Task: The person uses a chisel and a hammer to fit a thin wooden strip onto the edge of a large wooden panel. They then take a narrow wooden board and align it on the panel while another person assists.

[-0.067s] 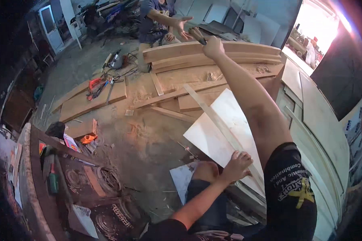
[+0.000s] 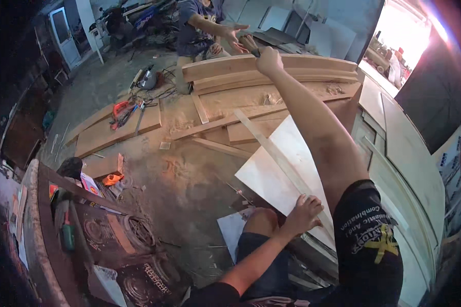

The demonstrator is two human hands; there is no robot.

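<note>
My right hand [image 2: 270, 61], at the end of a stretched-out arm, is closed around a brush-like tool [image 2: 249, 43] with a brown flared end; its exact kind is unclear. The tool's end points at the open hand [image 2: 232, 37] of another person across the timber. I cannot tell whether that hand touches it. Close to my knee, my left hand [image 2: 303, 215] is closed over the near part of a long pale wooden strip [image 2: 271, 148]. This strip lies slantwise across a white board [image 2: 258, 176], its far end reaching past the board's edge.
Thick curved timbers [image 2: 271, 77] stand between me and the other person. A red power tool [image 2: 120, 112] lies on a plank, near a circular saw [image 2: 148, 79]. Dusty speakers [image 2: 133, 230] are at lower left. Large panels [image 2: 404, 138] lean on the right.
My right hand has shifted slightly left with the tool, and the other person's hand has come a little toward it. My left hand stays on the strip.
</note>
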